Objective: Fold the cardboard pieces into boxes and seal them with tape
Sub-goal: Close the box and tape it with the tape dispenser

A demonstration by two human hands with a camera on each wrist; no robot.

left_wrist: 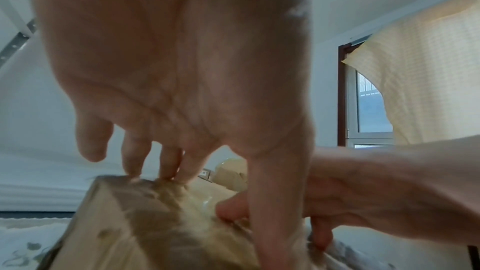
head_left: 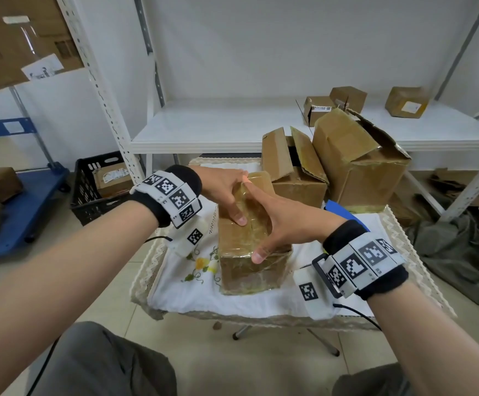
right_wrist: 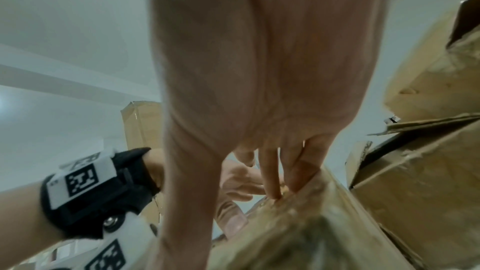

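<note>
A tape-covered cardboard box [head_left: 249, 267] stands closed on the white cloth of a small table [head_left: 261, 304]. My left hand [head_left: 229, 195] lies on the box's far top with straight fingers, its thumb flat on the lid. My right hand [head_left: 275, 221] spans the top, its thumb on the near top edge and its index finger stretched toward the far end. In the left wrist view the fingertips [left_wrist: 155, 176] of the left hand [left_wrist: 182, 69] touch the far edge of the box [left_wrist: 124, 223]. The right hand [right_wrist: 259, 69] presses its fingertips [right_wrist: 275, 192] into the taped box [right_wrist: 311, 237].
Two larger open cardboard boxes [head_left: 295, 178] [head_left: 358, 167] crowd the table's back right, with a blue object [head_left: 341, 212] just behind my right wrist. A black crate [head_left: 95, 190] and a blue cart [head_left: 24, 201] stand left on the floor. A white shelf [head_left: 226, 124] carries small boxes.
</note>
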